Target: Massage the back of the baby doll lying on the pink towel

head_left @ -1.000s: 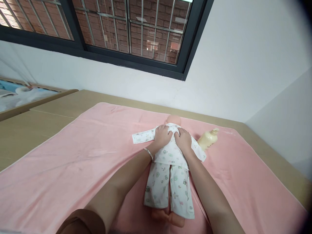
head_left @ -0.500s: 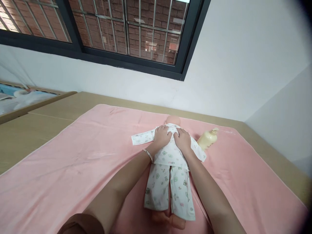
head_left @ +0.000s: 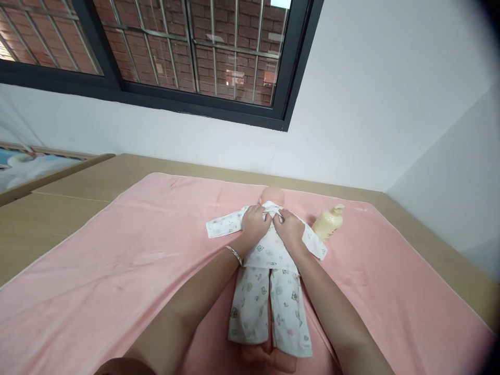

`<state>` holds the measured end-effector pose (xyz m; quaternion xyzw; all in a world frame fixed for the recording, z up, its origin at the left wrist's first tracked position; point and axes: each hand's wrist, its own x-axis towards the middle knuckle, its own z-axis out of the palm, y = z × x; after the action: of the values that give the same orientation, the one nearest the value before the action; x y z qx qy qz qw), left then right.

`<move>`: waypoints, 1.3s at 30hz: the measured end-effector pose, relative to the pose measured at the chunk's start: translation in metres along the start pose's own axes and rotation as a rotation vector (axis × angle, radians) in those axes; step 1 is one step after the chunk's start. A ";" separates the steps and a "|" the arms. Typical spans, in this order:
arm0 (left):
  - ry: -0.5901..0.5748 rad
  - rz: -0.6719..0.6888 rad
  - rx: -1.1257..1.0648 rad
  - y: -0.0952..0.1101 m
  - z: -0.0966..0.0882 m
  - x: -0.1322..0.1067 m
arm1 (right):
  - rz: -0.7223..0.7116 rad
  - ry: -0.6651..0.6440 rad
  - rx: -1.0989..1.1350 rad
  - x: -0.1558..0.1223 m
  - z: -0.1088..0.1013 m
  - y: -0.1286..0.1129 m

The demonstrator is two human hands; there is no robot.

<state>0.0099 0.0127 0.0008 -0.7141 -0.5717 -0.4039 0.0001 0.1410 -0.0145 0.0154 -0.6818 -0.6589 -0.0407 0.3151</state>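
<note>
A baby doll (head_left: pixel 272 195) lies stretched out on a pink sheet (head_left: pixel 156 250), its head towards the wall. It wears a white printed shirt (head_left: pixel 269 250) and matching trousers (head_left: pixel 250 307), with bare feet (head_left: pixel 283 360) at the near end. My left hand (head_left: pixel 254 221) is at the left of the upper shirt, fingers and thumb closed on the cloth. Opposite it, my right hand (head_left: pixel 289 228) pinches the shirt too. The fabric between them is drawn into a crease. Both sleeves spread outward.
A pale yellow pump bottle (head_left: pixel 328 223) lies tilted on the sheet beside the right sleeve. Wooden surface (head_left: pixel 74 208) borders the sheet. Behind rises a white wall (head_left: pixel 351 104) with a dark-framed barred window (head_left: pixel 195 99). Bedding (head_left: pixel 31 169) shows at far left beyond a wooden rail.
My fingers lay on the chest of the shirt and have now drawn in on its cloth near the neck, making a crease. The view has shifted slightly.
</note>
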 end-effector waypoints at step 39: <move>-0.017 0.046 -0.028 -0.003 0.001 0.002 | -0.006 0.003 0.063 0.003 -0.001 0.002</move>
<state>0.0085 0.0155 -0.0003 -0.7304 -0.5496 -0.4056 -0.0053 0.1437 -0.0123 0.0173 -0.6695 -0.6613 -0.0219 0.3376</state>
